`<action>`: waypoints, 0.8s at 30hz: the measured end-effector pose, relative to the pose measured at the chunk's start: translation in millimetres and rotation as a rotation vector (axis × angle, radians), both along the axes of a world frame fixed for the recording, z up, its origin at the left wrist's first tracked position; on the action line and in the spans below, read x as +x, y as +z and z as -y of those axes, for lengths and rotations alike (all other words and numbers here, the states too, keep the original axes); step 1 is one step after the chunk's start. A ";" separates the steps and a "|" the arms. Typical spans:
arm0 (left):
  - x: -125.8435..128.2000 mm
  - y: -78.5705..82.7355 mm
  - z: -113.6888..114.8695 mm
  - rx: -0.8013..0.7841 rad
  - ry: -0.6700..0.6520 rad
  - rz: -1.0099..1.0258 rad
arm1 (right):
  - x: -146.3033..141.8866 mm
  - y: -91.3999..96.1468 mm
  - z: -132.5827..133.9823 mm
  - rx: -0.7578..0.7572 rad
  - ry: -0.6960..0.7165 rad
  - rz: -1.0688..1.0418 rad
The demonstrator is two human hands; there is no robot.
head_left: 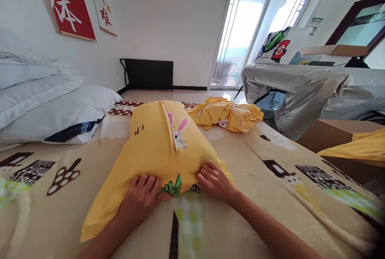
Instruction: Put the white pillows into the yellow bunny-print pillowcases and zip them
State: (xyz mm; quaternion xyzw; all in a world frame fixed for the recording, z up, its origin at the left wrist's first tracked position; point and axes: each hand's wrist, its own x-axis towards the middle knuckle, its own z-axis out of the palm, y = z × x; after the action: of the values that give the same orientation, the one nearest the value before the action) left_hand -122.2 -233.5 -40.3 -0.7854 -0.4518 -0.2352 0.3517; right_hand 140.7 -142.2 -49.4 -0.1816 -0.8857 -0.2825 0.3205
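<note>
A yellow pillowcase with a rabbit print (159,142) lies in front of me on the patterned bed cover (270,187), filled out by a pillow inside. My left hand (141,197) rests on its near edge, fingers curled and pinching the fabric by a green leaf print. My right hand (214,181) grips the same edge a little to the right, fingers bent into the cloth. The near left corner of the case lies flat and loose.
Several white pillows (57,110) are stacked at the left. A crumpled yellow cloth (228,115) lies at the far edge of the bed. To the right stand a silver-covered table (303,86) and a cardboard box (327,134) with yellow fabric (361,146) on it.
</note>
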 end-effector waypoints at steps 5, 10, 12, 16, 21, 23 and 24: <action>-7.1 -40.7 20.3 -0.373 0.064 -0.082 | 12.8 -28.1 13.3 -0.127 -0.044 0.220; -7.0 -7.3 12.6 -0.407 0.091 -0.307 | 1.4 -1.7 17.4 -0.034 -0.151 0.408; -5.3 34.6 2.5 -0.381 0.090 -0.293 | -0.9 35.3 10.0 0.067 -0.182 0.347; 24.7 129.9 -3.9 -0.227 0.103 0.034 | 18.3 137.7 -6.5 0.187 -0.436 0.057; 112.8 128.9 13.8 -0.583 -0.343 0.158 | 79.4 152.6 6.2 -0.422 -0.736 -0.338; 144.3 94.7 12.5 -0.858 -0.452 0.179 | 99.1 104.4 22.3 -0.886 -0.674 -0.423; 156.0 77.0 9.4 -0.984 -0.466 0.223 | 104.6 76.2 31.3 -1.063 -0.625 -0.531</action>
State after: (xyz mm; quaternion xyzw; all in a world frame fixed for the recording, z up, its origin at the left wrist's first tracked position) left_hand 33.8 -242.9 36.8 -0.9066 -0.3570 -0.1497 -0.1681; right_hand 245.2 -173.5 26.8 -0.6261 -0.7013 0.1667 0.2974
